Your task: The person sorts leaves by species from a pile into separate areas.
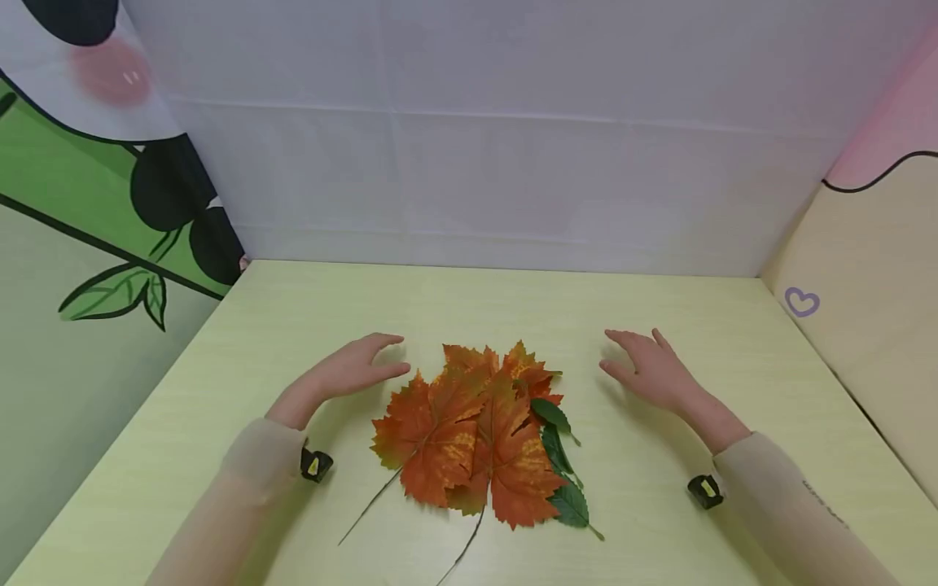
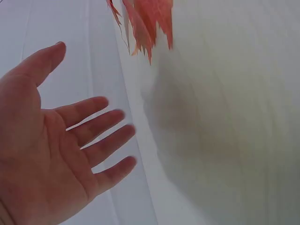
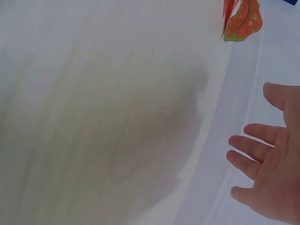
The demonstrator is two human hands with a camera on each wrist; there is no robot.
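A cluster of orange maple leaves with thin dark stems lies at the middle of the table in the head view. Several small green leaves stick out along its right side. My left hand hovers just left of the cluster, fingers spread and nothing in them; its palm faces the left wrist camera, with jagged leaf tips at the top. To the right of the leaves, further off, my right hand is held over the table with fingers apart. The right wrist view catches an orange leaf edge above that hand.
The pale yellow table meets a white cloth backdrop behind. A printed panel with green leaves and black shapes stands at left, a beige and pink panel at right. Both wrists wear small black devices.
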